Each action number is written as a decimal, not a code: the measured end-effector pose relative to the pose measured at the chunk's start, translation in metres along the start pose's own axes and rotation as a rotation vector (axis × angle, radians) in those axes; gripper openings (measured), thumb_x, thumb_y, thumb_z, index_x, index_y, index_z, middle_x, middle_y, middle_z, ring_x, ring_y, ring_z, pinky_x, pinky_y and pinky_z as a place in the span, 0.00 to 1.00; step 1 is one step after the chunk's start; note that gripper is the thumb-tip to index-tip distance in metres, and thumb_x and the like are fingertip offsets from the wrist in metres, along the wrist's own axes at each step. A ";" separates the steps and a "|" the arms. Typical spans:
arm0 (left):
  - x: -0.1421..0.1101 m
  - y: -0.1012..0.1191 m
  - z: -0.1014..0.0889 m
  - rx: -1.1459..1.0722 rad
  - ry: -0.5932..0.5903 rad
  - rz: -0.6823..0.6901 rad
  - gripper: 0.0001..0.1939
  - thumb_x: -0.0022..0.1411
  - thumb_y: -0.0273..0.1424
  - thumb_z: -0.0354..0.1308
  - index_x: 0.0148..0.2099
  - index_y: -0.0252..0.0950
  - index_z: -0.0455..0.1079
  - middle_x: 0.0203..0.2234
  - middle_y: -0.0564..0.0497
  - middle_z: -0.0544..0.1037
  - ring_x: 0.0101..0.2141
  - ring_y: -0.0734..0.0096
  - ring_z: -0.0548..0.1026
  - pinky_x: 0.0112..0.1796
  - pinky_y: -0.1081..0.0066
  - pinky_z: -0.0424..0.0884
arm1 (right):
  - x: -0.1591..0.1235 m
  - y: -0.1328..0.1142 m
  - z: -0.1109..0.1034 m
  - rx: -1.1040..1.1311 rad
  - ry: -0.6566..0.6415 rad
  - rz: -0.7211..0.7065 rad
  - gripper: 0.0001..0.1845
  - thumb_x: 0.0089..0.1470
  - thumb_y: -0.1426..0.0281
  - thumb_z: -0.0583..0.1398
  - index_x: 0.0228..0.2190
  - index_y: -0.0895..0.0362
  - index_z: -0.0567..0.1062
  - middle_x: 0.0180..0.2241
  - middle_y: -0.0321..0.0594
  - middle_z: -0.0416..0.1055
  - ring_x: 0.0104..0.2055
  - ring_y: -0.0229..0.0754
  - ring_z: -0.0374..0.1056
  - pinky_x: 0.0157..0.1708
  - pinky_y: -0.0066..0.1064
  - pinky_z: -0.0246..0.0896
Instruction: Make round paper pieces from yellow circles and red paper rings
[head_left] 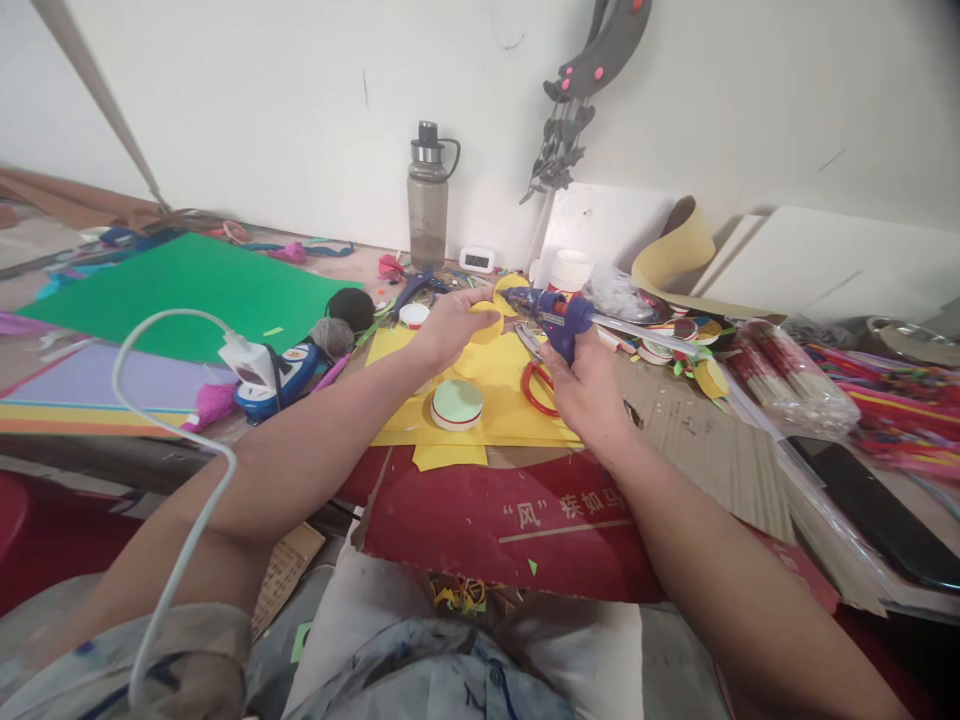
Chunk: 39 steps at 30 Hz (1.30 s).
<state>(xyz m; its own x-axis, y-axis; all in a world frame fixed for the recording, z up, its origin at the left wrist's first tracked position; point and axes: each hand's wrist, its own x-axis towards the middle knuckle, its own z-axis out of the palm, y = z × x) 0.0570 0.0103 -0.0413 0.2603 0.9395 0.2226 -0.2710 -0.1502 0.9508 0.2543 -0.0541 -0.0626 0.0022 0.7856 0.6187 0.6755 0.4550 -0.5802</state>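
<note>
My right hand (pixel 589 385) is closed round the handle of a blue hot glue gun (pixel 559 318), a pale glue stick poking out of its back. Its nozzle reaches a yellow paper disc (pixel 512 292) held out by my left hand (pixel 454 330). Another yellow round piece (pixel 486 322) is at the left thumb; whether the two are joined I cannot tell. Below the hands, yellow paper (pixel 405 425) covers the work area, with a round white-sided lid topped in light green (pixel 457 404) on it. Red-handled scissors (pixel 538 388) lie beside my right hand, partly hidden.
A water bottle (pixel 427 205) and a small digital clock (pixel 477 260) stand by the wall. Green paper (pixel 187 290), a power strip (pixel 277 385) with a white cable, and yarn balls (pixel 349 311) lie left. Cardboard (pixel 705 430) and a black phone (pixel 874 510) lie right.
</note>
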 end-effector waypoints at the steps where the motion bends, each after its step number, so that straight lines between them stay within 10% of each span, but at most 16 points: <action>1: 0.001 0.000 -0.001 -0.002 0.001 -0.002 0.19 0.49 0.26 0.70 0.46 0.30 0.83 0.32 0.48 0.85 0.30 0.69 0.80 0.37 0.70 0.76 | 0.000 0.000 0.000 0.002 -0.012 0.002 0.18 0.61 0.63 0.59 0.51 0.55 0.75 0.46 0.55 0.80 0.50 0.64 0.76 0.56 0.60 0.69; 39: 0.006 0.002 -0.003 -0.011 0.120 0.052 0.16 0.51 0.24 0.65 0.45 0.33 0.82 0.29 0.53 0.83 0.28 0.75 0.77 0.33 0.74 0.72 | 0.000 -0.003 -0.003 -0.052 -0.024 0.022 0.23 0.61 0.64 0.59 0.56 0.56 0.73 0.46 0.56 0.81 0.49 0.65 0.77 0.55 0.59 0.70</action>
<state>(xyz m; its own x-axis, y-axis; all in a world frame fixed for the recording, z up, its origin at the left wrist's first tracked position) 0.0554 0.0162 -0.0391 0.1331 0.9607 0.2435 -0.2917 -0.1968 0.9360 0.2543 -0.0565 -0.0598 -0.0002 0.8054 0.5927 0.7126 0.4159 -0.5650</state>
